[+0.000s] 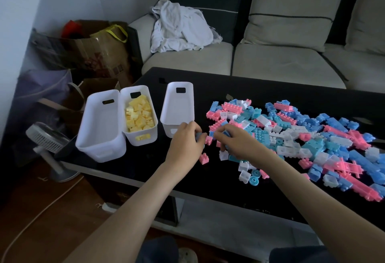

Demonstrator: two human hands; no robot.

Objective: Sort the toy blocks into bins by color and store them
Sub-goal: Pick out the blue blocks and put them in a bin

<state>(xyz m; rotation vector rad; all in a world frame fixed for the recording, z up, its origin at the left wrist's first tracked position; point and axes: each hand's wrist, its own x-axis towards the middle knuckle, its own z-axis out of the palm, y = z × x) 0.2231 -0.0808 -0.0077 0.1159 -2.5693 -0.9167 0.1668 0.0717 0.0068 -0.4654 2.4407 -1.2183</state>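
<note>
A beige fabric sofa point(281, 60) with a crumpled white cloth point(179, 27) on it stood behind the glossy black counter point(270, 87). Brown paper bags point(93, 50) and a small grey fan point(49, 137) crowded the floor at the left. A single pink studded block point(203, 158) lay on the counter just beside the left wrist.

Three white plastic bins stood at the counter's left. Their long axes ran away from the person toward the sofa, with slotted handles at the far ends. The left bin point(104, 150) showed only its white inside and touched the middle bin point(133, 135), which held pale yellow blocks point(139, 117). The right bin point(177, 104), also showing only white, stood a little apart.

The loose heap of pink, blue, white and teal plastic blocks point(302, 137) sprawled across the right of the counter, its studded bricks and round pieces pointing every way.

The left hand point(184, 142), just before the right bin's near end, had its grip curled round a small blue block point(199, 136). The right hand point(237, 144), at the heap's left edge, had its grip pinched on another blue block point(225, 132). The hands were near each other but apart.
</note>
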